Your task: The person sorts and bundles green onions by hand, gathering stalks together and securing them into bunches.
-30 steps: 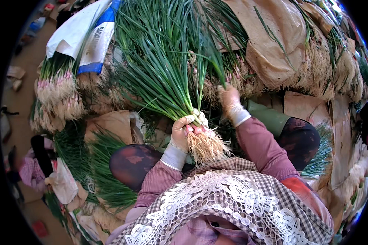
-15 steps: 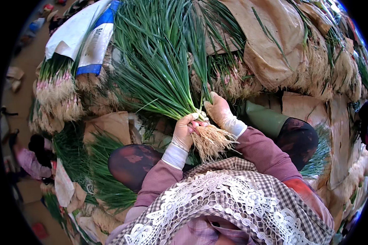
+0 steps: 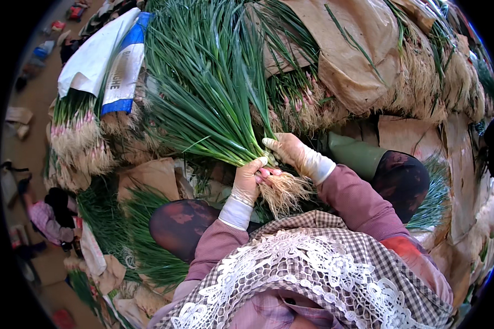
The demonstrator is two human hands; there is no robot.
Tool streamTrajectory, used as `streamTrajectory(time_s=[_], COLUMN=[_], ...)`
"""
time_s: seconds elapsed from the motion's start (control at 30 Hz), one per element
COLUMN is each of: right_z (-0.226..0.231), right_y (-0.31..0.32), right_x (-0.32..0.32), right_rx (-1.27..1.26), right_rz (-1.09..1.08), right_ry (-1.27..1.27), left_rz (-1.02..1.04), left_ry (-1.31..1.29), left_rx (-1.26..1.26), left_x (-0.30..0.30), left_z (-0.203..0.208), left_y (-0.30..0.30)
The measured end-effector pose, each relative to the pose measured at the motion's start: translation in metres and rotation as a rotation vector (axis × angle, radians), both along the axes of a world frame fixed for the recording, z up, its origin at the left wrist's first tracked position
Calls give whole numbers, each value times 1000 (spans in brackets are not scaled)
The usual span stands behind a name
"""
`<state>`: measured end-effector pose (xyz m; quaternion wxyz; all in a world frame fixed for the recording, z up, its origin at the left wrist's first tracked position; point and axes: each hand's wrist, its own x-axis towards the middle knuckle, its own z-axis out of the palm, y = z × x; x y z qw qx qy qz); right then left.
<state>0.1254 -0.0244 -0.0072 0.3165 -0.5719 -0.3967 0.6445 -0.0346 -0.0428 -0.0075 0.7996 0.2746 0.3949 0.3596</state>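
Note:
A large bunch of spring onions (image 3: 214, 104) fans away from me, its long green leaves resting over the pile ahead. My left hand (image 3: 246, 180), in a pale thin glove, is closed round the bunch's left side just above the pinkish bulbs. Tan roots (image 3: 281, 194) hang out below, toward my lap. On the other side, my right hand (image 3: 292, 151), gloved too, is closed with its fingertips against the stems at the right of the bunch. Its palm side and exact hold are partly hidden.
Stacked spring onions with roots facing me (image 3: 297, 101) line the far side, partly under brown paper (image 3: 357, 55) and a white-and-blue sack (image 3: 127, 60). My knees flank the work, a green boot (image 3: 354, 155) at right. More green leaves (image 3: 153, 241) lie left. Another person (image 3: 52, 219) is at far left.
My right hand has shifted slightly left and down, bringing stems on the right closer against the bunch. My left hand keeps its hold. The whole view has shifted slightly.

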Motion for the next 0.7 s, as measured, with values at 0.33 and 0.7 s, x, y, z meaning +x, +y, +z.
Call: streamTrajectory(time_s=[0.33,0.7], right_z=[54,53], right_y=[-1,2], right_x=[71,14], right_rx=[256,41], right_rz=[-289,-197], right_ry=[254,337], left_rz=[8,14], left_ry=[-718,-489], left_rx=[35,-29], left_x=[-14,-5], left_z=[17,16], left_y=[17,5])
